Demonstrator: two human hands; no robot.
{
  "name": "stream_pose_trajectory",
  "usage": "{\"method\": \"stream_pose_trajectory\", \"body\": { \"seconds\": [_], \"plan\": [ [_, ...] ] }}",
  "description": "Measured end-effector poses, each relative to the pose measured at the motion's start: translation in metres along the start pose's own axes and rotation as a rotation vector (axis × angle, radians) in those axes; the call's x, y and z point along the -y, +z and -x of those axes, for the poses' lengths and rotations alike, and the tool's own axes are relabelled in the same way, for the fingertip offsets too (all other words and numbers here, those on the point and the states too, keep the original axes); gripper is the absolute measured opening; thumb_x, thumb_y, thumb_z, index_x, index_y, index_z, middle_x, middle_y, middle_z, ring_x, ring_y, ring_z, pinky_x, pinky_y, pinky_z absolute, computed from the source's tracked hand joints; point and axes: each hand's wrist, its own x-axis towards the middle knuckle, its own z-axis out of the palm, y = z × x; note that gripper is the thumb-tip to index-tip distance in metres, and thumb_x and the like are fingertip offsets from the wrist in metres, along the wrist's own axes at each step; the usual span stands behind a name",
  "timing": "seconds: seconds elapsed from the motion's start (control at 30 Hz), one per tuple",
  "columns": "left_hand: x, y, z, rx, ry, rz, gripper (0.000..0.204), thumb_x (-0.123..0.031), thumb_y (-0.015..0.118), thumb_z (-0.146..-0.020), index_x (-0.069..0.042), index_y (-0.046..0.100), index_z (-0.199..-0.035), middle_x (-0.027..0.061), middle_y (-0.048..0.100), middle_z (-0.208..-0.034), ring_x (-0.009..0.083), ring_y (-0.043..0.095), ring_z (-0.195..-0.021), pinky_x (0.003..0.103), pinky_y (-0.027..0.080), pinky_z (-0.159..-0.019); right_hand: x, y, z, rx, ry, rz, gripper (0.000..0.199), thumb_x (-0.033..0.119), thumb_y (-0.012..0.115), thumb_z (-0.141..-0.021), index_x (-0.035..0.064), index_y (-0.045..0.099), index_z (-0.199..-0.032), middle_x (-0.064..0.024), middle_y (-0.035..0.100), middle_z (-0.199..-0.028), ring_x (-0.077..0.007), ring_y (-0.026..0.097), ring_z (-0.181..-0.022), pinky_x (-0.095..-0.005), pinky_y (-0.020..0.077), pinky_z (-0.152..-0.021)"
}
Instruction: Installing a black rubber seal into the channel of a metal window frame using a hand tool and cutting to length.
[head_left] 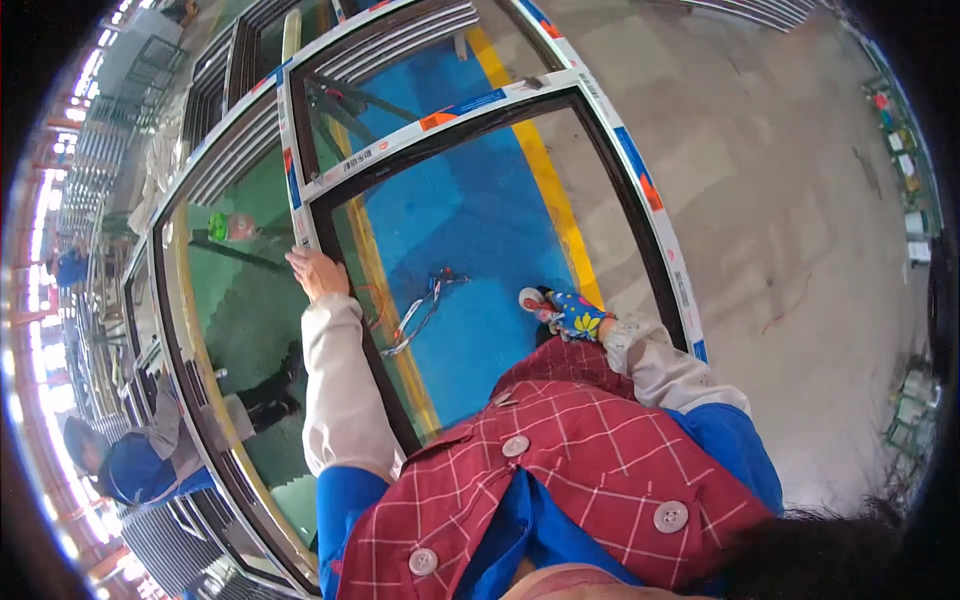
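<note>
A large window frame (660, 215) lies before me, covered in white protective film with orange and blue patches. Black strips line its inner edges, and a blue floor shows through the panel. My left hand (320, 276), bare, rests on the frame's left bar with its fingers laid across the edge. Over the near right part of the panel is my right hand (578, 316), in a patterned blue and yellow glove. It is closed on a small tool with a pale round wheel and a red part (537, 300); its exact kind is unclear.
Beyond the left bar stand further framed panels (165, 310). A person in blue (150, 465) is at the lower left. Cables (430, 305) show through the panel, and a green and pink object (232, 227) sits left of my left hand. Shelving with small items (905, 160) runs along the far right.
</note>
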Motion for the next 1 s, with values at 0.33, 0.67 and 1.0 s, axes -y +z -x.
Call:
{"method": "stream_pose_trajectory", "body": {
  "seconds": [0.33, 0.67, 1.0],
  "plan": [
    [-0.047, -0.014, -0.04, -0.235, -0.03, -0.135, 0.076, -0.021, 0.07, -0.073, 0.004, 0.033, -0.134, 0.0231, 0.034, -0.14, 0.0374, 0.033, -0.129, 0.042, 0.027, -0.108, 0.113, -0.025, -0.062, -0.047, -0.22, 0.342, 0.018, 0.02, 0.052, -0.092, 0.0072, 0.055, -0.105, -0.0039, 0.057, -0.09, -0.0163, 0.054, -0.078, -0.024, 0.0438, -0.069],
    [-0.258, -0.04, 0.089, 0.397, -0.479, 2.06, 0.021, -0.001, 0.062, -0.077, -0.003, 0.057, -0.098, -0.0012, 0.058, -0.078, 0.0075, 0.055, -0.068, 0.023, 0.044, -0.06, 0.189, 0.005, -0.085, -0.073, -0.802, 0.714, 0.054, 0.019, 0.063, -0.081, 0.0088, 0.043, -0.13, -0.0108, 0.047, -0.126, -0.0275, 0.044, -0.115, -0.0386, 0.0323, -0.097],
    [-0.296, -0.008, -0.017, 0.562, -0.599, 1.939, 0.017, -0.011, 0.061, -0.085, 0.005, 0.06, -0.092, 0.0147, 0.067, -0.081, 0.0182, 0.065, -0.061, 0.022, 0.045, -0.043, 0.312, -0.047, -0.13, -0.511, -0.955, 1.826, 0.085, 0.017, 0.075, -0.065, 0.0124, 0.034, -0.139, -0.011, 0.037, -0.14, -0.0298, 0.03, -0.133, -0.0488, 0.015, -0.112]
  ]
}}
